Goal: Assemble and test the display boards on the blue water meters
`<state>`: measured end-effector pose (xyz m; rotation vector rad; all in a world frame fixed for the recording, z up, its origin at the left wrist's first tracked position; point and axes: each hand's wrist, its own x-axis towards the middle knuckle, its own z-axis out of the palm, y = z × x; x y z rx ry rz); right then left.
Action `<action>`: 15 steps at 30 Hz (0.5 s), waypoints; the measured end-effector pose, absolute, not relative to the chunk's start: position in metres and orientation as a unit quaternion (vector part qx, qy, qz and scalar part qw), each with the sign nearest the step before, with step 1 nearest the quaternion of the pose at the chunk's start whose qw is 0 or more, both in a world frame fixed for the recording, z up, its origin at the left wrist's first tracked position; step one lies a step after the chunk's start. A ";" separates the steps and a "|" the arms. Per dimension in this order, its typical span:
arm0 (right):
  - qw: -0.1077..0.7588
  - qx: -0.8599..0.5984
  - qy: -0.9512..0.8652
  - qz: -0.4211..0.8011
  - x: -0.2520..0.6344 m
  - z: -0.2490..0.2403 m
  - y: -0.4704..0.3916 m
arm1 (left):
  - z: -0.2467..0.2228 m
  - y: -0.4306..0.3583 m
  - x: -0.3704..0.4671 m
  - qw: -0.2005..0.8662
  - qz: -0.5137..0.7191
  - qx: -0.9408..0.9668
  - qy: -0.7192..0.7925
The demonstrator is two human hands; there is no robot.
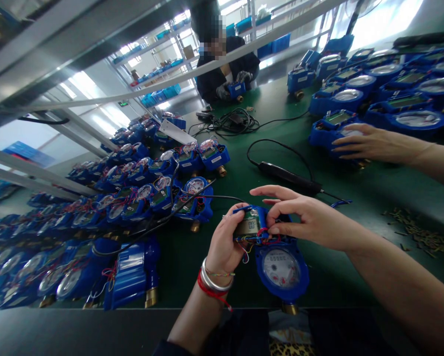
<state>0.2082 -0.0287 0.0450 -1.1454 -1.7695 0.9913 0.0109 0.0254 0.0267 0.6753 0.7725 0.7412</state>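
Observation:
A blue meter point(281, 269) with a round clear dial lies at the front edge of the green table. My left hand point(227, 237), with a silver bangle and red cord at the wrist, grips the left side of its circuit module point(248, 226), whose small display is lit. Red, yellow and blue wires hang around the module. My right hand point(303, 215) touches the module's right side, thumb and fingers close to the red wires. Whether its fingertips pinch a wire is too small to tell.
Rows of blue meters point(133, 207) fill the left. Another person's hand point(377, 142) rests on a meter at the right, near more meters point(418, 118). A black handheld tool point(290, 177), cables point(237, 121) and small screws point(420, 235) lie around. A gloved person sits opposite.

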 end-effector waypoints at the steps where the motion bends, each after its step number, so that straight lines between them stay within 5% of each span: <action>1: 0.395 -0.454 -0.700 0.385 0.208 0.046 -0.030 | 0.027 0.025 0.011 0.806 0.348 0.316 0.360; 15: 0.400 -0.518 -0.718 0.236 0.195 0.051 -0.049 | 0.027 0.022 0.012 0.789 0.368 0.296 0.393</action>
